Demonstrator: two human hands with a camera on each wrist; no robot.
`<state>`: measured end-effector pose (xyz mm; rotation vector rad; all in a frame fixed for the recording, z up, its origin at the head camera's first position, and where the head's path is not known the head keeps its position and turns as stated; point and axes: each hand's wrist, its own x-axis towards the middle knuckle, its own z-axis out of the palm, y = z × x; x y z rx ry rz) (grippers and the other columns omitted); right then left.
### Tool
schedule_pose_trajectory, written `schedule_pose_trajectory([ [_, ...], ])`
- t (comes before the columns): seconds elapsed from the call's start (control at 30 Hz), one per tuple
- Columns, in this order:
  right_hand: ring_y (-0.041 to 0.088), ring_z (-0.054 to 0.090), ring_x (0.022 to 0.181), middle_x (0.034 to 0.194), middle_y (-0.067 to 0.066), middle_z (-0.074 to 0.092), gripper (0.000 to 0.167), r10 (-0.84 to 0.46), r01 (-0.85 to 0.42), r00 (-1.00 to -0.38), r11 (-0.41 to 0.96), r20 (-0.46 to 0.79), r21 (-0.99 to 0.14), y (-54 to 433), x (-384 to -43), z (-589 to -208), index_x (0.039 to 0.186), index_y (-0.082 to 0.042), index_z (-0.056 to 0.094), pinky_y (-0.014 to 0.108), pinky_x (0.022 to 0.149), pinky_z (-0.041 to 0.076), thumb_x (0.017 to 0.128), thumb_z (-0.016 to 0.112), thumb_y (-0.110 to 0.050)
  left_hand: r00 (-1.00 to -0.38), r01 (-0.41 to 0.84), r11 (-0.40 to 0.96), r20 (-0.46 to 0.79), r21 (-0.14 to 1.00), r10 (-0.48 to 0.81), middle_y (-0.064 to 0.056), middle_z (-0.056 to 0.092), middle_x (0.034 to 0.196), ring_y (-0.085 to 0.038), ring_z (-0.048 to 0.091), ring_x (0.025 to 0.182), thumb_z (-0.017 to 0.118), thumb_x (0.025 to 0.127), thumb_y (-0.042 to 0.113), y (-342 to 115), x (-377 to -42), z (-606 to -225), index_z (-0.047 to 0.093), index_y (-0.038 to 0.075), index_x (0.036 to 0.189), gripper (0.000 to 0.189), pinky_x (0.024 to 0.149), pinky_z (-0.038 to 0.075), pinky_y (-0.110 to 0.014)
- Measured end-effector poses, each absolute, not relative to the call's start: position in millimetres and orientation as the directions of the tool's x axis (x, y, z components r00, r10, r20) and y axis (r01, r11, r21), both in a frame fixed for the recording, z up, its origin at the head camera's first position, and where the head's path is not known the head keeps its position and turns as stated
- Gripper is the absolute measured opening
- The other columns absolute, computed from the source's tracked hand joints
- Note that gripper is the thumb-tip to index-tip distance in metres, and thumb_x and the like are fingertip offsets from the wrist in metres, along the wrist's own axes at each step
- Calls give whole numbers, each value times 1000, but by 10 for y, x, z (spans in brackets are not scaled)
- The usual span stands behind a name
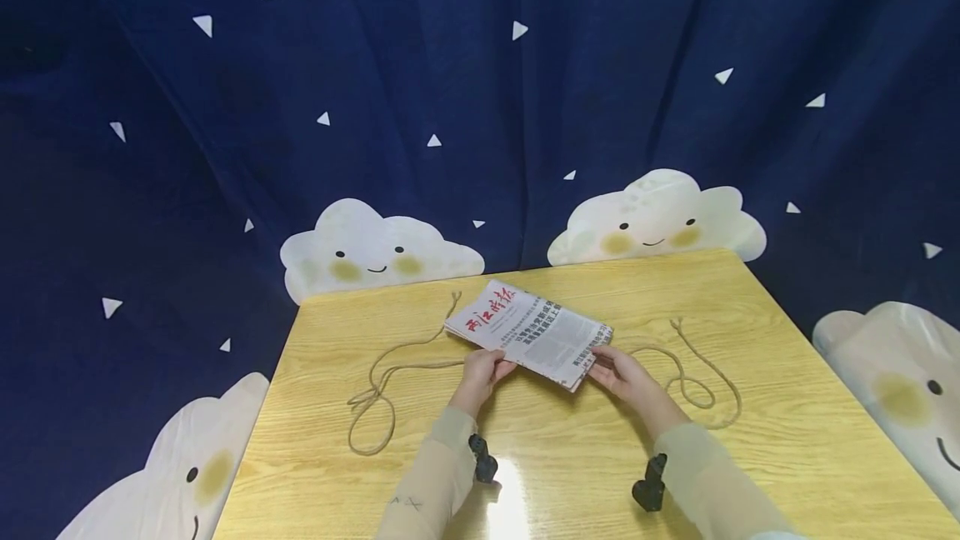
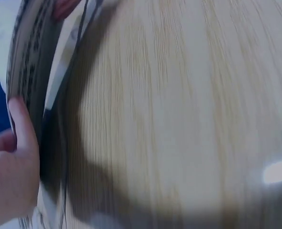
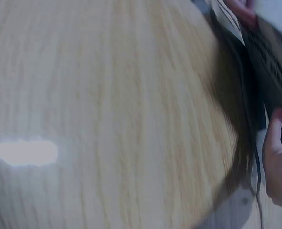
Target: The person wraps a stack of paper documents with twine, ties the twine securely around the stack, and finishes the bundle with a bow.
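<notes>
A folded newspaper (image 1: 536, 340) with a red title and bold black headlines is held tilted over the middle of the table. My left hand (image 1: 482, 375) grips its near-left edge, with the thumb on the upper face in the left wrist view. At the near-right corner, my right hand (image 1: 628, 380) pinches the paper between thumb and fingers. Thin twine (image 1: 427, 366) comes out from under the newspaper on the left and lies in loops. More twine (image 1: 738, 398) curls on the right side. The part beneath the paper is hidden in the head view.
The wooden table (image 1: 315, 473) reaches back to a dark blue curtain (image 1: 450, 65) printed with clouds and white triangles. Black wrist cameras (image 1: 483, 458) are strapped to both sleeves. Light glares off the table's near part.
</notes>
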<state>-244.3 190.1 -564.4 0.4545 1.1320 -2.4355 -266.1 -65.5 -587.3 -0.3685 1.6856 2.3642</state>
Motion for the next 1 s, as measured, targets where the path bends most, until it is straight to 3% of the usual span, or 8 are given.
schedule_pose_trajectory([
  [0.13,14,64,81,85,6,65,16,-231,483,-869,-588,-437,-649,2064,-2476,-5664,93,-4,55,25,79,52,95,39,-4,-923,-379,-251,-346,891,168,-23,65,90,-9,64,64,44,89,-8,-809,-2523,-5613,45,-22,114,29,71,54,-22],
  [0.23,14,65,81,88,6,67,19,-270,492,-870,-498,-412,-714,2129,-2479,-5681,94,-2,60,24,78,53,96,41,-5,-895,-413,-187,-359,891,265,-17,66,87,-9,64,67,45,89,-8,-917,-2474,-5525,45,-22,115,30,73,54,-24],
  [0.37,18,66,78,89,9,68,22,-295,476,-867,-255,-402,-841,2113,-2453,-5700,108,4,60,28,74,54,93,50,-9,-862,-426,-97,-371,900,345,-13,66,88,-10,64,70,43,91,-6,-1023,-2462,-5496,44,-20,118,30,74,54,-26],
  [0.5,16,66,72,86,8,69,36,-251,438,-874,-39,-416,-898,2041,-2436,-5713,116,11,54,28,67,55,88,58,-10,-845,-407,16,-382,913,375,-11,66,87,-9,62,69,42,93,-2,-1087,-2501,-5573,47,-16,118,29,70,54,-25],
  [0.6,12,63,65,80,6,67,38,-226,390,-886,107,-404,-915,1978,-2427,-5704,114,16,53,24,61,54,87,59,-10,-838,-388,85,-390,918,381,-6,64,84,-9,59,69,43,94,2,-1109,-2531,-5645,49,-12,118,28,63,53,-22],
  [0.77,10,60,65,82,7,66,39,-189,302,-910,309,-369,-902,1899,-2411,-5651,114,15,53,26,62,54,87,60,-13,-873,-333,95,-345,938,346,-7,64,85,-10,58,68,46,94,4,-1111,-2560,-5717,52,-14,109,24,61,51,-22],
  [0.9,12,62,68,86,10,67,40,-155,283,-924,335,-348,-899,1875,-2430,-5629,116,14,52,29,64,55,87,61,-13,-915,-285,62,-290,957,280,-18,64,94,-12,61,73,50,90,-1,-1100,-2565,-5721,54,-16,107,23,67,53,-25],
  [1.0,12,61,66,83,9,66,38,-124,276,-935,333,-332,-901,1849,-2438,-5649,114,14,53,29,63,55,86,60,-12,-940,-253,50,-258,966,222,-27,61,103,-22,63,83,51,86,-5,-1083,-2553,-5682,53,-18,110,27,75,54,-32],
])
